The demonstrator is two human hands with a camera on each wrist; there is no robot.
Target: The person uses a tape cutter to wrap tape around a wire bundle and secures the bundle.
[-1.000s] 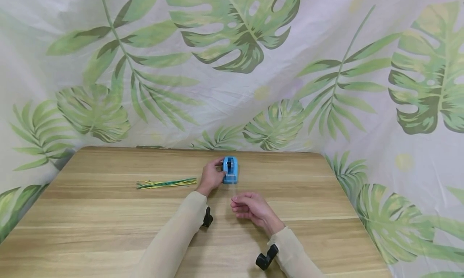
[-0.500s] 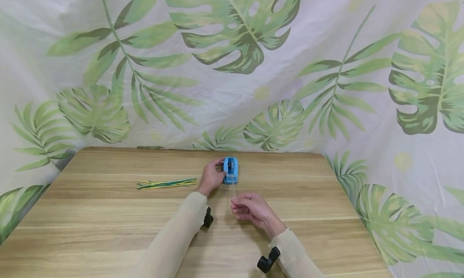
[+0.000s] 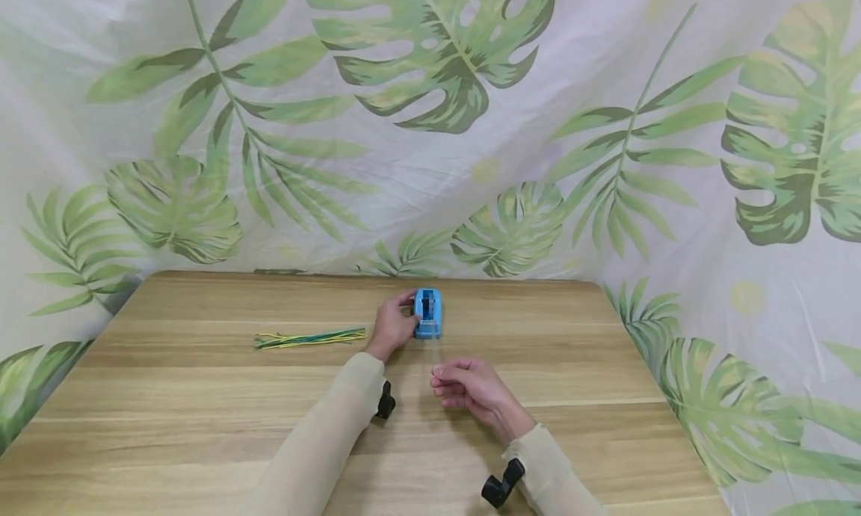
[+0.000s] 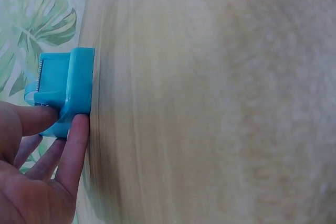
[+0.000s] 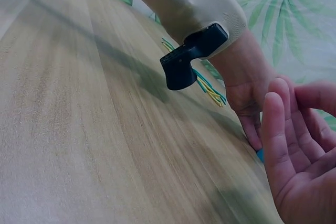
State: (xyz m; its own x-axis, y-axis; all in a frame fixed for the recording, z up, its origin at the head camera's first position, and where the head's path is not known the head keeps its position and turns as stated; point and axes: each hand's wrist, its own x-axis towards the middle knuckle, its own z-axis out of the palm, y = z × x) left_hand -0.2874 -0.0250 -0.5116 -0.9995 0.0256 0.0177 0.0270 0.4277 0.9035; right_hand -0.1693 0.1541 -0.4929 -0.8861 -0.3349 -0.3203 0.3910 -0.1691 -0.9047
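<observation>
A blue tape dispenser [image 3: 428,314] stands near the table's back edge. From its left side my left hand [image 3: 392,325] grips it, and in the left wrist view the thumb and fingers of the left hand [image 4: 39,166] lie on the dispenser [image 4: 81,80]. A clear strip of tape [image 3: 435,349] runs from the dispenser's front toward me. My right hand [image 3: 477,392] pinches its free end between thumb and forefinger, above the table. The right wrist view shows the right hand [image 5: 304,156] with thumb and forefinger together; the tape cannot be made out there.
Green and yellow thin strands [image 3: 309,339] lie in a bundle on the wooden table [image 3: 202,411], left of my left hand. Behind the table hangs a leaf-patterned cloth [image 3: 417,172]. A black wrist mount [image 3: 503,483] sits on the right sleeve, another [image 3: 386,401] on the left.
The right hand has shifted very slightly to the right, still pinching the tape. The left hand and the dispenser have kept their places.
</observation>
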